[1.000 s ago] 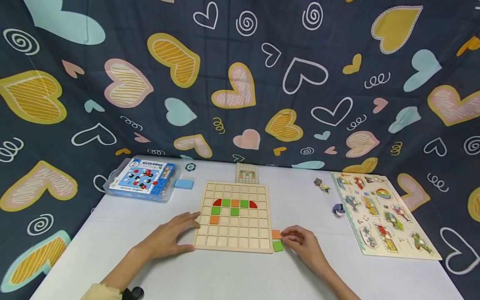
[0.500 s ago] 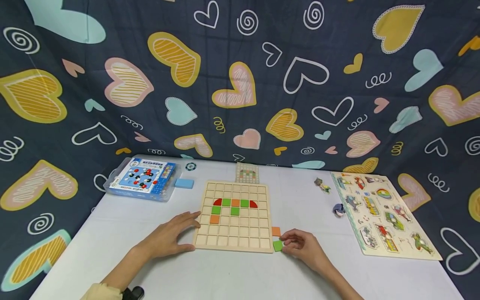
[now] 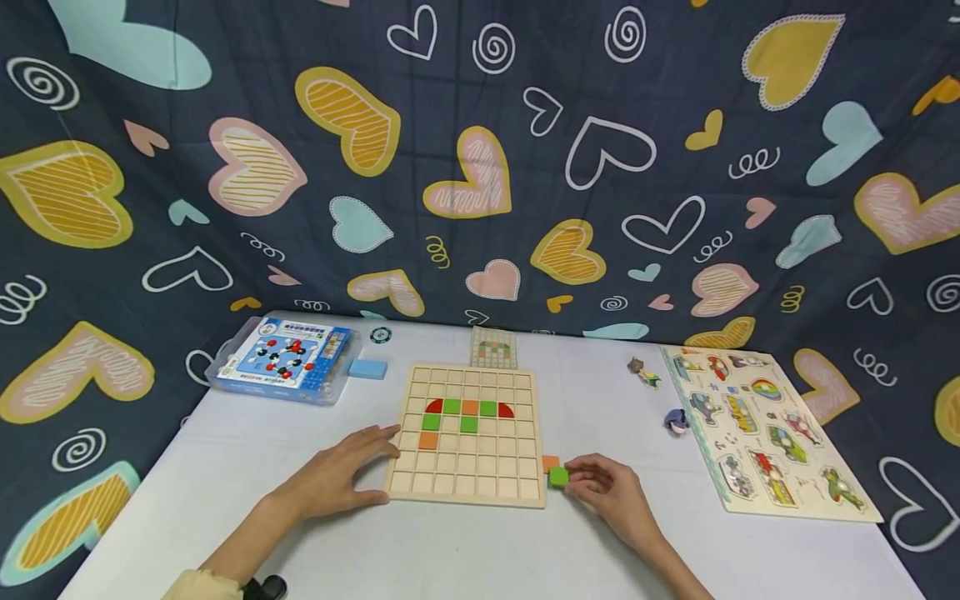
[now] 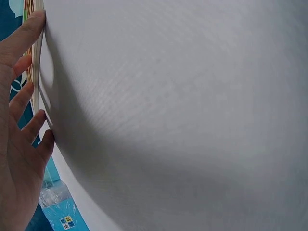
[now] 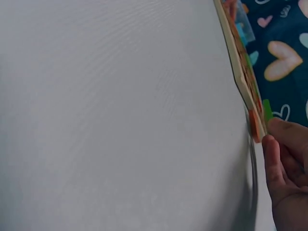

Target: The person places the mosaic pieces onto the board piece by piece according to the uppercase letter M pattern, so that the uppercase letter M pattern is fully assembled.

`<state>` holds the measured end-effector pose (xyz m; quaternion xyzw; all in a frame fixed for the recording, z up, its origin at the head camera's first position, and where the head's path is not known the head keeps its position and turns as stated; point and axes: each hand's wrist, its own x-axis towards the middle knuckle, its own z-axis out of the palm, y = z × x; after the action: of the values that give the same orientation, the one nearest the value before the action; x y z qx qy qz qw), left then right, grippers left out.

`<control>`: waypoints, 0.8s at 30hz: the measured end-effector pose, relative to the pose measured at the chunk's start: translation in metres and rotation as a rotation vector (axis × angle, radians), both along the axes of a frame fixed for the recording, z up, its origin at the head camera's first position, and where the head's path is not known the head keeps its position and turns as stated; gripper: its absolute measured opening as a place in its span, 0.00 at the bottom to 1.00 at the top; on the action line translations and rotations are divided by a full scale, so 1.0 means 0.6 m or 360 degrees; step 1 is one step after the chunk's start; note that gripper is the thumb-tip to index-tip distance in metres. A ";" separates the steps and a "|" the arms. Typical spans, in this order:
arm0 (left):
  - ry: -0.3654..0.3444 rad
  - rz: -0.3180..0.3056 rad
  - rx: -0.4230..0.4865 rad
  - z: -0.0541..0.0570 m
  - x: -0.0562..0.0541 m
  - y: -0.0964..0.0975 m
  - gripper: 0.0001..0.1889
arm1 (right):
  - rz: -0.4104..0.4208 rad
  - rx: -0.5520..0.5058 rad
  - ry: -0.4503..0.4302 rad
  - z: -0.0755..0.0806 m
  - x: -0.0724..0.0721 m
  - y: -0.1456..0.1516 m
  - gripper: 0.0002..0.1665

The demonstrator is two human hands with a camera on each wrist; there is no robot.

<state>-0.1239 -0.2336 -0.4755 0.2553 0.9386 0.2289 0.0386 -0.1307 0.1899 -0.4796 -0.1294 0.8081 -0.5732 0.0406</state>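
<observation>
A wooden grid board (image 3: 487, 462) lies on the white table, with red, green and orange tiles in its upper rows. My left hand (image 3: 341, 472) rests at its left side, fingers spread and relaxed, fingertips on the edge and thumb by the near corner. In the left wrist view, the same hand (image 4: 24, 139) has its fingertips along the board's side. Right of the board, my right hand (image 3: 609, 493) pinches a green square tile (image 3: 558, 477) between thumb and fingers. An orange square tile (image 3: 551, 462) lies beside the board's right edge, partly hidden by the green one.
Behind the board stands a small pattern card (image 3: 493, 347). At the back left are a plastic-cased kit box (image 3: 285, 358), a light blue block (image 3: 368, 368) and a round chip (image 3: 381, 334). On the right lie two small figurines (image 3: 676, 421) and a picture puzzle board (image 3: 772, 433).
My right hand shifted from beside the orange tile to the green one, took hold of it and raised it slightly. The left hand stays at the board's edge.
</observation>
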 end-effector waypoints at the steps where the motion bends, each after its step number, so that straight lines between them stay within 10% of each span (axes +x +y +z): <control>1: -0.0002 0.0000 -0.0003 0.000 0.000 -0.001 0.28 | -0.0024 -0.0020 0.0011 0.001 -0.002 -0.002 0.18; 24: -0.0010 -0.0010 0.0018 0.000 0.001 -0.001 0.28 | -0.0129 0.0036 0.0088 0.004 -0.094 -0.076 0.14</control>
<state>-0.1236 -0.2340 -0.4753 0.2578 0.9363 0.2349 0.0410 -0.1871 0.1442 -0.4774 -0.1119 0.8198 -0.5615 -0.0035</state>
